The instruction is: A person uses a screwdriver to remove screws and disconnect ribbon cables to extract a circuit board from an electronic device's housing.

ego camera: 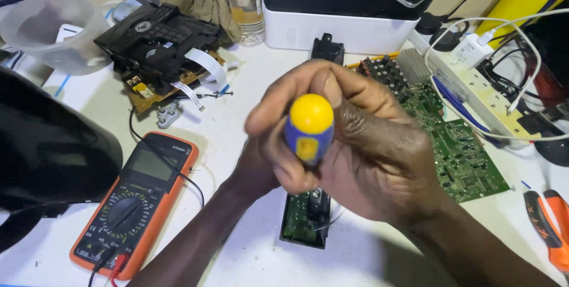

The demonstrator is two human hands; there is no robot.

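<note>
Item: screwdriver (309, 128), yellow-capped blue handle, wrapped tight by right hand (361, 151) fingers, shaft pointing down beneath them. Left hand (261, 165), behind the right's fingers, mostly hidden; grip cannot be told. Narrow black circuit module (305, 216) lies directly under fingertips. Advice: keep shaft upright, press steadily.

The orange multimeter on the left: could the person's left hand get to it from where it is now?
Probably yes. The multimeter lies in the open on the table, just beside the left forearm, with only its thin leads across it. But the left hand is busy under the right hand, which grips the screwdriver.
</note>
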